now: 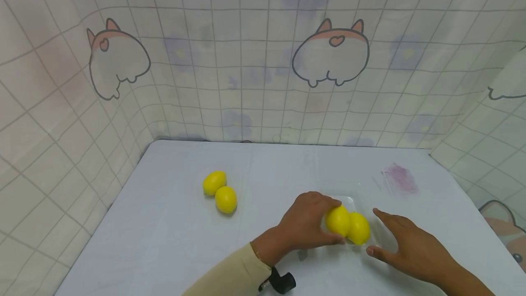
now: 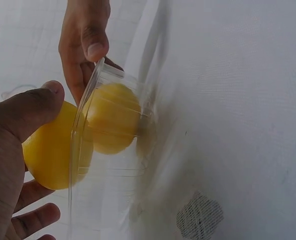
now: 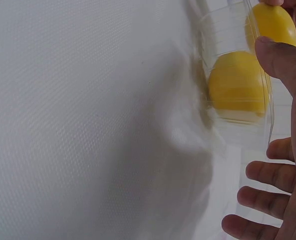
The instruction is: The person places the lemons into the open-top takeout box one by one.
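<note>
My left hand (image 1: pixel 306 223) grips a yellow lemon (image 1: pixel 338 221) between thumb and fingers. In the left wrist view this lemon (image 2: pixel 50 147) sits partly below the rim of a clear plastic container (image 2: pixel 110 187). A second lemon (image 1: pixel 359 228) lies inside the container, right beside the held one; the right wrist view shows it through the clear wall (image 3: pixel 237 85). On the container's right side is my right hand (image 1: pixel 415 248), fingers spread and holding nothing, its thumb near the rim.
Two more lemons, one farther back (image 1: pixel 214 183) and one nearer (image 1: pixel 226 199), lie together on the left of the white table (image 1: pixel 164 241). A pink stain (image 1: pixel 400 178) marks the back right. Grid-patterned curtains (image 1: pixel 255 81) enclose the table's back and sides.
</note>
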`<state>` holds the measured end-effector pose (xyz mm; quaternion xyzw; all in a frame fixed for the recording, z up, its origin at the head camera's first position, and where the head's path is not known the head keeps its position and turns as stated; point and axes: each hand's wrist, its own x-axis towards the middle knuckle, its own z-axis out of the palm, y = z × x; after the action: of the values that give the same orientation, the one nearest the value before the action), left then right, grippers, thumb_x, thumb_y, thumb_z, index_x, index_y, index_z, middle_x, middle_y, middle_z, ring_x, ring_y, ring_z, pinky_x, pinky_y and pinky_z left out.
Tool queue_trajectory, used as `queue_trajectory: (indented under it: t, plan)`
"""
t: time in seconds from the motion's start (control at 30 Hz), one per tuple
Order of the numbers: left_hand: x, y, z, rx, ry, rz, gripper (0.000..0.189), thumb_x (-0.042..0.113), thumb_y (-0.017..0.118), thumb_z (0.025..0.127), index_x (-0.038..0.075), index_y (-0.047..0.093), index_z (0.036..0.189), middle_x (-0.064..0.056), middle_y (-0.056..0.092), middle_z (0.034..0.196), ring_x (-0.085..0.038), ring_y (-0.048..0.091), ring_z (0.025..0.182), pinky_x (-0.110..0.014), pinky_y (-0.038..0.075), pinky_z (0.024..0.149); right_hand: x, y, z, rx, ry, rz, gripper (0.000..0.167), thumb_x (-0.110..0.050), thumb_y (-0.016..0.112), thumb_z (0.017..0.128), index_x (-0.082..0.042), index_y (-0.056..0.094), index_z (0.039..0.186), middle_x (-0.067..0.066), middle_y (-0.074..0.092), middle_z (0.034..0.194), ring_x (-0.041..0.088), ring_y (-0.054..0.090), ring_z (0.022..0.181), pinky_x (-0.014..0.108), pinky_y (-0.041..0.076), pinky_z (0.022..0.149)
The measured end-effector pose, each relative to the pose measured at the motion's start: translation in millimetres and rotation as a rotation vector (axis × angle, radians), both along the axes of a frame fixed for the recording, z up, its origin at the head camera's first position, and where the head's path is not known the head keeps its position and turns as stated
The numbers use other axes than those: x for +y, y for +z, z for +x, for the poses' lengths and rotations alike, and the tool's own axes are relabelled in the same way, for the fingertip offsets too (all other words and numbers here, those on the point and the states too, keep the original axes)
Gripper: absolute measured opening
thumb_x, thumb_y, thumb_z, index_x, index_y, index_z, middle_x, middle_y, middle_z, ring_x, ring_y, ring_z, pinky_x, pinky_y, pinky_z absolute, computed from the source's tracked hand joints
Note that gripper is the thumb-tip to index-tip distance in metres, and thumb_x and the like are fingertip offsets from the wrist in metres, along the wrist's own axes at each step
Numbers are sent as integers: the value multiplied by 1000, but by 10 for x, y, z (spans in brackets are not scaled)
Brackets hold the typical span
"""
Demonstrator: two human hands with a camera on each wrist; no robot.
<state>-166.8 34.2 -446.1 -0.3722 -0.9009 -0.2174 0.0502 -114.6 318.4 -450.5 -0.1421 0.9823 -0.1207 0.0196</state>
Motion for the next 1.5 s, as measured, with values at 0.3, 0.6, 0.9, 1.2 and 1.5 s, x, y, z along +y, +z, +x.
queue_trajectory:
  t: [0.3, 0.6, 0.9, 1.2, 1.5]
  plan:
    - [54, -24, 32, 25, -4, -42, 72, 65, 76, 83, 23, 61, 140, 14, 64, 130, -8, 52, 120, -32, 34, 114, 4, -13, -9, 3, 5, -5, 105, -83, 61, 79, -12, 45, 154, 23, 57, 140, 46, 59, 120, 66, 55, 79]
    - [53, -31, 49, -44, 13, -45, 66, 65, 66, 90, 26, 58, 142, 16, 60, 136, -13, 47, 132, -46, 28, 118, 10, -24, -11, 1, 3, -6, 105, -84, 61, 79, -12, 45, 154, 23, 57, 139, 46, 59, 119, 66, 55, 79]
    - [78, -66, 33, -52, 55, -48, 55, 58, 59, 98, 27, 57, 143, 16, 60, 137, -14, 45, 134, -52, 27, 118, 13, -17, -10, -2, 0, 1, 106, -84, 61, 78, -12, 45, 154, 24, 56, 140, 47, 58, 120, 67, 54, 80]
    - [93, -28, 43, -71, 67, -75, 55, 58, 63, 96, 29, 59, 143, 18, 60, 137, -15, 43, 138, -56, 25, 117, 0, -13, -4, -20, -10, 5, 107, -84, 61, 78, -12, 44, 155, 24, 56, 140, 47, 58, 120, 66, 54, 80]
    - [120, -36, 42, -105, 101, -111, 56, 58, 67, 94, 30, 59, 142, 19, 60, 136, -14, 38, 141, -56, 23, 117, 5, -23, -13, -19, -11, 0, 107, -84, 61, 78, -12, 43, 155, 24, 55, 141, 47, 57, 122, 67, 54, 81]
